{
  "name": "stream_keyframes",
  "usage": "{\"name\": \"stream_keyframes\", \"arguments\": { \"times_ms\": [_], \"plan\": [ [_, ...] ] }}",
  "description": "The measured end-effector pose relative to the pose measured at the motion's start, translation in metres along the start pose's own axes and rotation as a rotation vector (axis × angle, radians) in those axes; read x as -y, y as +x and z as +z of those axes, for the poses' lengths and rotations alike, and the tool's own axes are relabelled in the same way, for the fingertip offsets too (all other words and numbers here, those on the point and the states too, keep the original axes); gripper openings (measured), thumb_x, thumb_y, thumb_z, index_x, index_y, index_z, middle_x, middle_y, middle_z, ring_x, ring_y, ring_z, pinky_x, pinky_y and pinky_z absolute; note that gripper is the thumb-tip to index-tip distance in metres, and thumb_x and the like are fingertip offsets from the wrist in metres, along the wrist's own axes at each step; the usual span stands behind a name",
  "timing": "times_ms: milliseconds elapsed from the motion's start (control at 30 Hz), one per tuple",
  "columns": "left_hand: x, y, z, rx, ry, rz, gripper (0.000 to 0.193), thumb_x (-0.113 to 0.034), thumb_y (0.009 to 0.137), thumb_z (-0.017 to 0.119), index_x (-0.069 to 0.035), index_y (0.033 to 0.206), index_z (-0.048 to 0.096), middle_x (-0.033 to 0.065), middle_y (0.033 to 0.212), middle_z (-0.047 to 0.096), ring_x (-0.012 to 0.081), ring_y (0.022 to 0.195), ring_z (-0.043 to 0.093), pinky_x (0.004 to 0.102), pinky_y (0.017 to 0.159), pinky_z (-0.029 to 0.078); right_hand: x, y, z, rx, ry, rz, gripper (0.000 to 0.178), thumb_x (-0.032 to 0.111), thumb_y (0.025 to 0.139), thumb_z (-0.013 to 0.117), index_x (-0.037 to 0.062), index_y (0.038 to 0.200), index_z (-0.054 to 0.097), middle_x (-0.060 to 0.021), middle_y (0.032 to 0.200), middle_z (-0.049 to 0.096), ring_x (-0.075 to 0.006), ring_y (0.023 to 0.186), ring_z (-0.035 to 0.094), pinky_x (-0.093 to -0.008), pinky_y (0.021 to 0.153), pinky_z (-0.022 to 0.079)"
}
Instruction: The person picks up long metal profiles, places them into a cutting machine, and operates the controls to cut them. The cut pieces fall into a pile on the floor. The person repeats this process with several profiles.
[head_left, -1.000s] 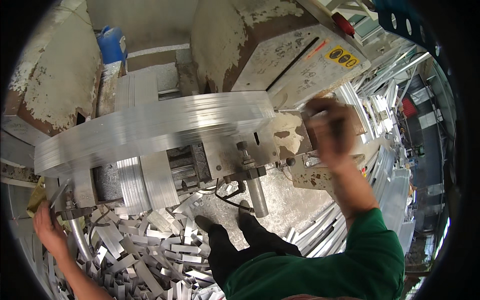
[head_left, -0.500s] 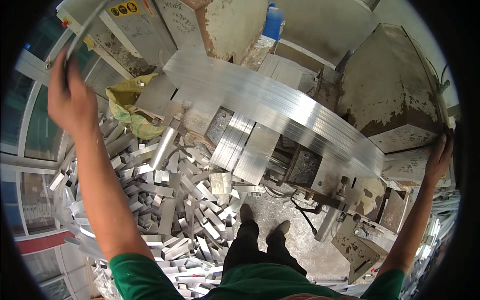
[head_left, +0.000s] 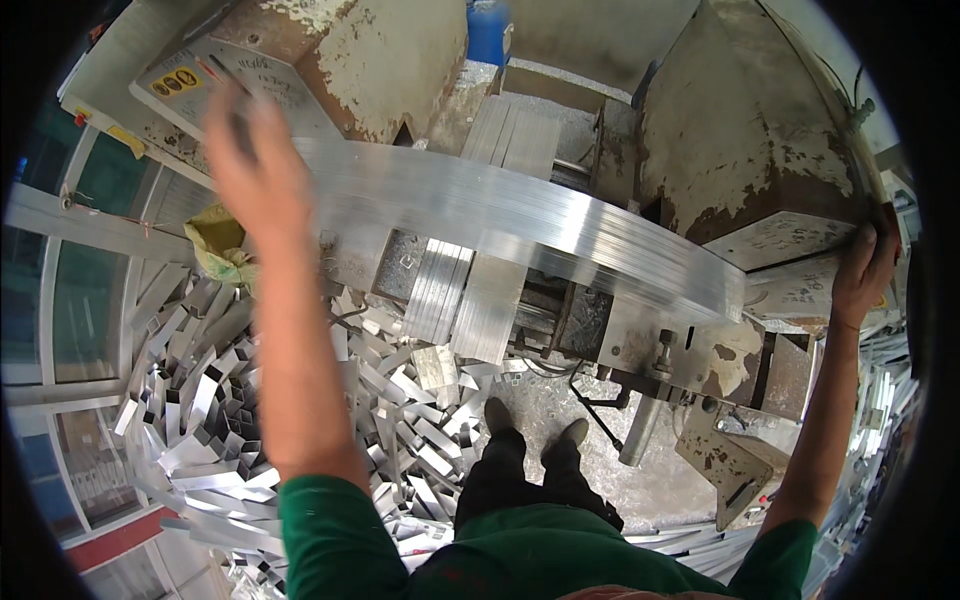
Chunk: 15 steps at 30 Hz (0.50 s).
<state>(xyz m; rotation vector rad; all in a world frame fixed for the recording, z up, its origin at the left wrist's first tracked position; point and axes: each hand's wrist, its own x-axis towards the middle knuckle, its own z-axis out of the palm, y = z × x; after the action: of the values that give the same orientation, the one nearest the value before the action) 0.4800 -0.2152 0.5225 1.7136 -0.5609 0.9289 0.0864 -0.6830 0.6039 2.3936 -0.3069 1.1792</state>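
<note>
Silvery metal bars (head_left: 520, 205), long and ribbed, lie side by side in front of you, spanning the machine bed (head_left: 632, 345) from below the left housing (head_left: 390, 70) to below the right housing (head_left: 750, 130); the fisheye view bends them into an arc. Your left hand (head_left: 258, 160) appears over their left end, in front of the left housing's lower face; it is blurred, its thumb and fingers apart, and you cannot tell from this view whether anything sits between them. Your right hand (head_left: 866, 265) is at the outer edge of the right housing, beyond the bars' right end, its fingers bent upward; whether it grips that edge cannot be told. Flat metal strips (head_left: 490, 300) run crosswise to the bars, showing on both sides of them. Near you, a metal cylinder (head_left: 640, 432) slants down from the front of the bed on the right. Behind the bars, between the two housings, a blue container (head_left: 487, 32) stands near the back wall. A yellow-green sack (head_left: 215, 240) lies just beside your left forearm, and a heap of cut metal pieces (head_left: 225, 400) spreads below it, reaching close to your shoes (head_left: 497, 412) on the scrap-strewn floor (head_left: 600, 480).
</note>
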Motion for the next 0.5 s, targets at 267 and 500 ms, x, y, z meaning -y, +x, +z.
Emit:
{"name": "stream_keyframes", "arguments": {
  "times_ms": [267, 500],
  "plan": [
    [-0.032, -0.303, 0.042, -0.012, -1.048, -1.446, 0.078, -0.050, 0.093, 0.064, -0.006, 0.149, 0.032, 0.0165, 0.148, 0.040, 0.0301, 0.141, 0.034, 0.0520, 0.115, 0.026, 0.038, 0.005, -0.014, -0.097, 0.551, 0.204, 0.050, 0.028, 0.104, 0.044, -0.0070, 0.140, 0.045, -0.0239, 0.138, 0.053, -0.0318, 0.132, 0.047, -0.0408, 0.111, 0.035],
    [-0.066, -0.307, 0.106, 0.013, -1.806, -1.464, 0.088, -0.066, 0.091, 0.053, -0.008, 0.152, 0.027, 0.0116, 0.152, 0.036, 0.0302, 0.140, 0.035, 0.0475, 0.118, 0.028, 0.213, -0.014, 0.030, 0.738, 0.550, -0.226, 0.092, 0.026, 0.072, 0.081, 0.0052, 0.149, 0.035, -0.0262, 0.143, 0.045, -0.0447, 0.133, 0.042, -0.0473, 0.113, 0.034]
  ]
}}
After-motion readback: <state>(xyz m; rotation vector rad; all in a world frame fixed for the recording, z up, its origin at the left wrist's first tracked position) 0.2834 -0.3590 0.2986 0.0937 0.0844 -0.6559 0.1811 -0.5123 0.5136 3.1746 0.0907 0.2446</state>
